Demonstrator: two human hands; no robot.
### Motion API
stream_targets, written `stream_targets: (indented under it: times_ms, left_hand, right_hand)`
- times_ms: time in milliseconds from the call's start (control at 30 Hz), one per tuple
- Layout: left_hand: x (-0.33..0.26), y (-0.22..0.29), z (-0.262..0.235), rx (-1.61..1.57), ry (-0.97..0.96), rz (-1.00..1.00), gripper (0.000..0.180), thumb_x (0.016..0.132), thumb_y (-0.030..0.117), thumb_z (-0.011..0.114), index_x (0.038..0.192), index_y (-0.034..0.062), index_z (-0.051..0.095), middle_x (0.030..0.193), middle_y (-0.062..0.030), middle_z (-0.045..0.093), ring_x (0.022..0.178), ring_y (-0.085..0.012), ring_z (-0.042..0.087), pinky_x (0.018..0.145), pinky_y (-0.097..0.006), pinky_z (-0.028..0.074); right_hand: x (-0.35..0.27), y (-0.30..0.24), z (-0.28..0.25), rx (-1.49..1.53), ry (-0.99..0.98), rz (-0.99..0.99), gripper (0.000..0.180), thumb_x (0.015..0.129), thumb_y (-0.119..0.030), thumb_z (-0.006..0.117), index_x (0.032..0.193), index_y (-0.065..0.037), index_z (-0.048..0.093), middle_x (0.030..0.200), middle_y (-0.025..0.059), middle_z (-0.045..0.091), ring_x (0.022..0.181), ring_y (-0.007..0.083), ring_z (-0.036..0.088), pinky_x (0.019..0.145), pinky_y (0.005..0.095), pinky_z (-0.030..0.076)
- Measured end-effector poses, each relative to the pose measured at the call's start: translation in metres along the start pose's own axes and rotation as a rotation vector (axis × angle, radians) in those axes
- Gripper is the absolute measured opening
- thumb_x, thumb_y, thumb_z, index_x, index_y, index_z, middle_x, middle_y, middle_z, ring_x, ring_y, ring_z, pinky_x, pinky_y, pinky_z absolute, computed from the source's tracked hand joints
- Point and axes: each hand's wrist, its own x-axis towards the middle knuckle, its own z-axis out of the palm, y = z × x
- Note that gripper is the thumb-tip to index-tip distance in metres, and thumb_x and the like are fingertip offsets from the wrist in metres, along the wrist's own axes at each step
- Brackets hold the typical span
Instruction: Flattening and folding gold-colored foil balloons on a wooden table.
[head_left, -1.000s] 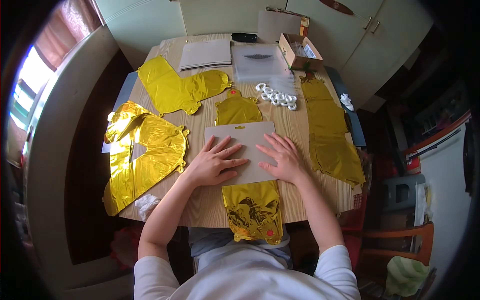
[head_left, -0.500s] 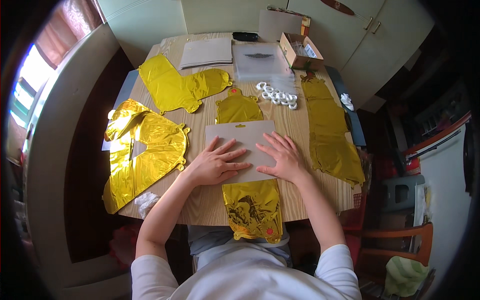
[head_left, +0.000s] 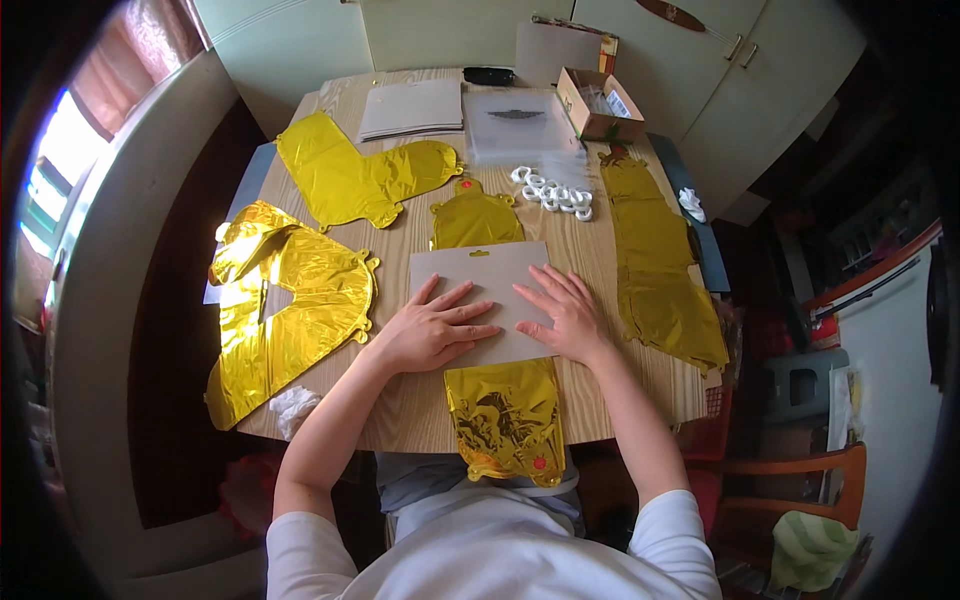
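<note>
A grey-white card (head_left: 482,285) with a small hanging slot lies across a gold foil balloon (head_left: 505,415), hiding its middle. The balloon's tabbed top shows beyond the card, and its lower end hangs over the table's near edge. My left hand (head_left: 432,328) rests flat on the card's left half, fingers spread. On the right side, my right hand (head_left: 566,315) is also flat with fingers apart, partly over the card's edge. Neither hand grips anything.
More gold foil balloons lie at far left (head_left: 345,170), near left (head_left: 300,290) and right (head_left: 655,250). Beyond are stacked cards (head_left: 412,107), clear plastic bags (head_left: 520,130), white ribbon rolls (head_left: 555,195) and a cardboard box (head_left: 598,118). Crumpled tissue (head_left: 293,408) sits front left.
Almost nothing differs. Both hands stay flat on the card, with the right one shifted very slightly; the balloon and card keep their places.
</note>
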Motion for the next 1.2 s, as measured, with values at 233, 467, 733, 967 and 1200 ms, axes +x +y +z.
stream_targets:
  times_ms: [233, 467, 733, 967, 1200]
  left_hand:
    - [0.001, -0.001, 0.000, -0.001, -0.002, -0.001, 0.043, 0.095, 0.034, 0.053, 0.137, 0.0390, 0.052, 0.151, 0.0024, 0.041, 0.145, -0.0283, 0.028, 0.117, -0.060, 0.011]
    - [0.001, -0.001, -0.002, -0.013, -0.009, 0.001, 0.043, 0.095, 0.031, 0.054, 0.137, 0.0381, 0.053, 0.152, 0.0020, 0.040, 0.145, -0.0287, 0.028, 0.117, -0.060, 0.011]
    - [-0.001, -0.004, 0.004, 0.006, 0.026, 0.022, 0.040, 0.096, 0.037, 0.050, 0.136, 0.0389, 0.053, 0.150, 0.0026, 0.042, 0.144, -0.0286, 0.030, 0.115, -0.062, 0.015]
    - [-0.001, -0.001, 0.001, -0.040, 0.009, 0.008, 0.041, 0.095, 0.031, 0.053, 0.136, 0.0359, 0.055, 0.151, 0.0005, 0.041, 0.145, -0.0290, 0.028, 0.116, -0.061, 0.010]
    - [-0.003, -0.004, 0.004, 0.010, 0.036, 0.020, 0.040, 0.096, 0.037, 0.050, 0.136, 0.0385, 0.054, 0.150, 0.0024, 0.042, 0.143, -0.0284, 0.031, 0.115, -0.062, 0.015]
  right_hand:
    - [-0.001, -0.002, 0.000, -0.045, -0.019, 0.000, 0.058, 0.086, -0.061, 0.058, 0.133, -0.027, 0.059, 0.148, 0.0099, 0.044, 0.140, 0.0279, 0.035, 0.116, 0.0478, 0.023]
    - [0.000, -0.003, 0.000, -0.039, -0.042, 0.000, 0.061, 0.085, -0.062, 0.059, 0.134, -0.026, 0.058, 0.149, 0.0092, 0.043, 0.141, 0.0272, 0.033, 0.116, 0.0487, 0.022]
    - [-0.063, -0.036, -0.053, 0.092, -0.429, -0.274, 0.092, 0.074, -0.066, 0.066, 0.148, -0.021, 0.036, 0.153, 0.0109, 0.034, 0.144, 0.0316, 0.027, 0.117, 0.0577, 0.015]
    - [-0.116, -0.060, -0.045, -0.095, -0.270, -0.338, 0.076, 0.072, -0.029, 0.075, 0.141, -0.017, 0.046, 0.145, 0.0083, 0.044, 0.138, 0.0266, 0.036, 0.116, 0.0587, 0.021]
    - [-0.069, -0.052, -0.041, -0.085, 0.032, -0.458, 0.027, 0.087, -0.016, 0.056, 0.113, -0.015, 0.065, 0.124, 0.0019, 0.061, 0.122, 0.0185, 0.053, 0.110, 0.0513, 0.034]
